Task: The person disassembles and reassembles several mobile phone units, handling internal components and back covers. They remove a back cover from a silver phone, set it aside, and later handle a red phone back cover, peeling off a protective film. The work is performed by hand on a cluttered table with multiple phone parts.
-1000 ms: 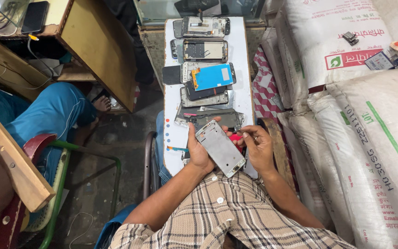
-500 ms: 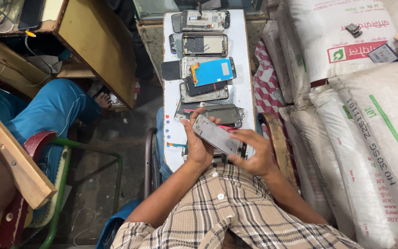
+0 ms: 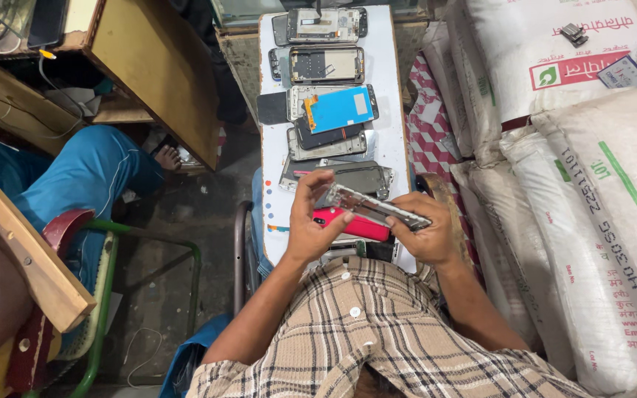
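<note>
Both hands, left point(image 3: 310, 225) and right point(image 3: 423, 234), gripping a tilted phone frame point(image 3: 371, 207) (above a red phone point(image 3: 354, 225)).

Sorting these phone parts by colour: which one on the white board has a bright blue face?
The blue-faced panel, third from the far end; the other parts are grey, black or silver.
</note>
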